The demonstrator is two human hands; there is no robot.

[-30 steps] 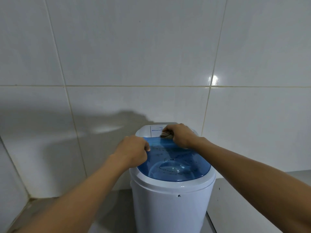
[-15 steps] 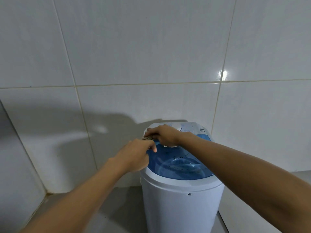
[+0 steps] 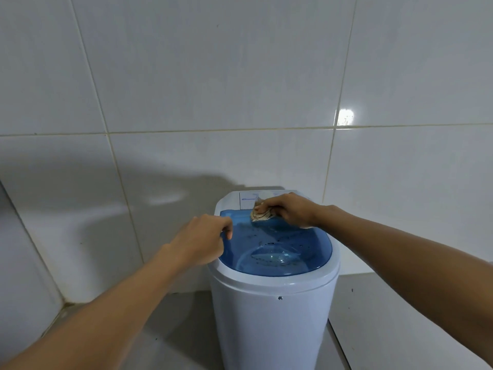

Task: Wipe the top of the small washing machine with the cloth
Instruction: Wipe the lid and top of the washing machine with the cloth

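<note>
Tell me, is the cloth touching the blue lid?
Touching. The head view shows the cloth, under the right hand, pressed on the blue lid with no gap.

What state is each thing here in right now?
Washing machine: upright on the floor.
Blue lid: shut, with dark specks on it.
Cloth: bunched, pressed on the lid's back edge.
Right hand: gripping the cloth.
Left hand: curled, resting on the lid's left edge.
</note>
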